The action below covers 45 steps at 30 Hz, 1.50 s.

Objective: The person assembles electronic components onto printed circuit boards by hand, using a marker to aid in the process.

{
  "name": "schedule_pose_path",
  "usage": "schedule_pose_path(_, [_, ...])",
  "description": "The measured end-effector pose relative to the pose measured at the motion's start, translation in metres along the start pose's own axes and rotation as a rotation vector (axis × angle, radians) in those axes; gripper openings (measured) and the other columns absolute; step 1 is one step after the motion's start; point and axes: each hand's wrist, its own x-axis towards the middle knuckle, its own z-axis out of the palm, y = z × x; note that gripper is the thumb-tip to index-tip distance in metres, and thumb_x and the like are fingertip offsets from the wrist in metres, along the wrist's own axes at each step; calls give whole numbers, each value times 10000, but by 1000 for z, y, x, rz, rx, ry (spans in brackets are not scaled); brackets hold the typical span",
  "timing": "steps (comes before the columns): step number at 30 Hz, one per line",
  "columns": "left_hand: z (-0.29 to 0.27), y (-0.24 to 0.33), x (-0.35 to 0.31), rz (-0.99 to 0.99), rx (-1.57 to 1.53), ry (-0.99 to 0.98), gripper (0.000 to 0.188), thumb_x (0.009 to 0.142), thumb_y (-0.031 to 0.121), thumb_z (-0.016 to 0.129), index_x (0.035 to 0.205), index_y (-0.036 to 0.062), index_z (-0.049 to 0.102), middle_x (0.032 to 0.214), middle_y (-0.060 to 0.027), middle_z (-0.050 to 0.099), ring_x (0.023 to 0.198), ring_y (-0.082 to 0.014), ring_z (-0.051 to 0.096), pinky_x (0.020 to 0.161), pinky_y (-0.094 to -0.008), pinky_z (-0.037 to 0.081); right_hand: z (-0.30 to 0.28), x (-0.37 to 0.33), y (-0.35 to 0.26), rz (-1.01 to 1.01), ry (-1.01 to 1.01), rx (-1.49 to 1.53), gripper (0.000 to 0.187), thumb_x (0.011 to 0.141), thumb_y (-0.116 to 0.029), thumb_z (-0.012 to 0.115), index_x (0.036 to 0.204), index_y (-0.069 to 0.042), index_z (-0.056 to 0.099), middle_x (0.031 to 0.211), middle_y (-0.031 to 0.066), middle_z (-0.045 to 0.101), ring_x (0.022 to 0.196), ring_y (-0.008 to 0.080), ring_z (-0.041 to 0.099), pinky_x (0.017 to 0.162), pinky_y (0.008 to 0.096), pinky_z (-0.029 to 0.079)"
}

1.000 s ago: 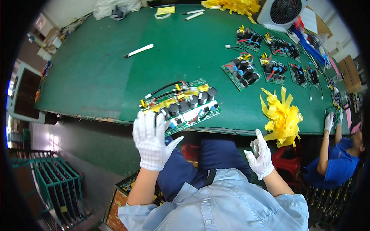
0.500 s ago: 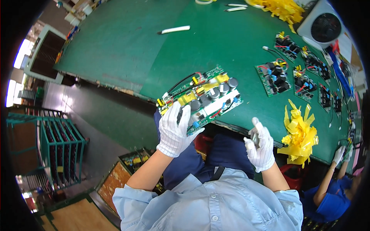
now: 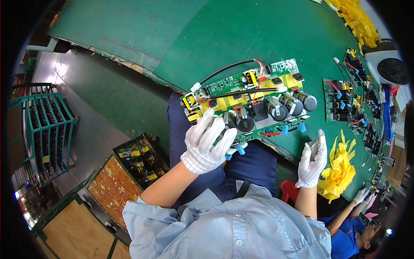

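My left hand, in a white striped glove, grips the near left end of a green circuit board, its fingers over the top. The board is raised and tilted above the table's front edge. It carries several black capacitors, yellow tape, small transformers and black and red wires. To the right of the board, my gloved right hand is held up with its fingers stretched and the thumb apart. No object shows in it. Just right of that hand lies a bundle of yellow tape strips.
The green table holds several more circuit boards at the right, near a white fan. More yellow strips lie at the far right. A crate of boards stands low on the left. A co-worker's gloved hand is at far right.
The view has turned, and the table's things sit further right. The held board has come closer and shows more of its upper side. My right hand's fingers have straightened upward.
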Motion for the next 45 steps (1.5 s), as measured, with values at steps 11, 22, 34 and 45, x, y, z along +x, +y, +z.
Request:
schedule_pose_path(11, [-7,4,8,-41,-97,-24,360,719,240,710,1065,192,626,1099,-113,571,1017,-358,601,717,-370,494,-4,0,0,103,-55,-12,508,847,-1,527,1340,23,408,1274,150,512,872,156,546,823,289,470])
schedule_pose_path(22, [-14,7,18,-53,-101,-67,378,743,307,690,1092,171,637,1170,-125,532,1065,-351,566,705,-370,482,-4,0,-1,96,-57,-14,495,849,9,527,1334,20,423,1200,156,537,933,176,574,858,302,472])
schedule_pose_path(34, [-19,7,22,-89,-99,-162,450,711,439,707,1076,189,626,1161,-132,551,1077,-360,563,678,-380,479,-3,2,-5,112,-72,-36,498,847,13,524,1335,18,423,1188,158,538,907,166,566,868,303,465])
schedule_pose_path(45, [-29,16,22,-85,-51,-108,685,597,507,770,1149,159,561,1314,-192,419,1209,-416,438,922,-510,389,-1,1,-3,62,-30,21,497,844,27,544,1328,-5,436,1141,156,564,943,174,601,851,294,487])
